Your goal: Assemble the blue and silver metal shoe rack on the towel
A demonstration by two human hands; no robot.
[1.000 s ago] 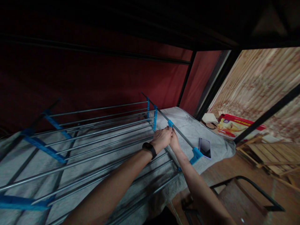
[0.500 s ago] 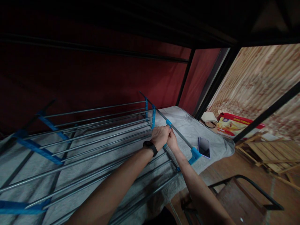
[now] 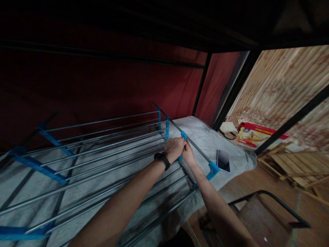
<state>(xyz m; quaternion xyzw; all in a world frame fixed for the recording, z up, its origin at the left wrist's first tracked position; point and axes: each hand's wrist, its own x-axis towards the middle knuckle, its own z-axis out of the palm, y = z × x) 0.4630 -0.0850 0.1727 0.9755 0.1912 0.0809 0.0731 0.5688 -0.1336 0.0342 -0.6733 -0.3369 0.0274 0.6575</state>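
Observation:
A metal rack (image 3: 108, 160) of grey tubes with blue plastic joints lies over a grey blanket (image 3: 203, 132). It looks like a clothes drying rack. My left hand (image 3: 175, 147), a dark watch on its wrist, is closed round a blue plastic bracket (image 3: 184, 134) at the rack's right side. Pressed against it, my right hand (image 3: 188, 154) closes its fingers on the same bracket, which is mostly hidden under both hands. A grey side tube (image 3: 196, 147) passes just beyond them to a blue corner piece (image 3: 212, 169) by my right forearm.
A phone (image 3: 223, 160) lies on the blanket to the right. Dark metal posts (image 3: 235, 89) frame the bed-like surface, with a red cloth (image 3: 115, 85) behind. On the floor side are a chair (image 3: 264, 219), a slatted wooden piece (image 3: 298, 164) and a red-yellow box (image 3: 259, 134).
Both hands stay at the same bracket with only a slight shift. The whole view has moved a little; the rack and phone lie as before.

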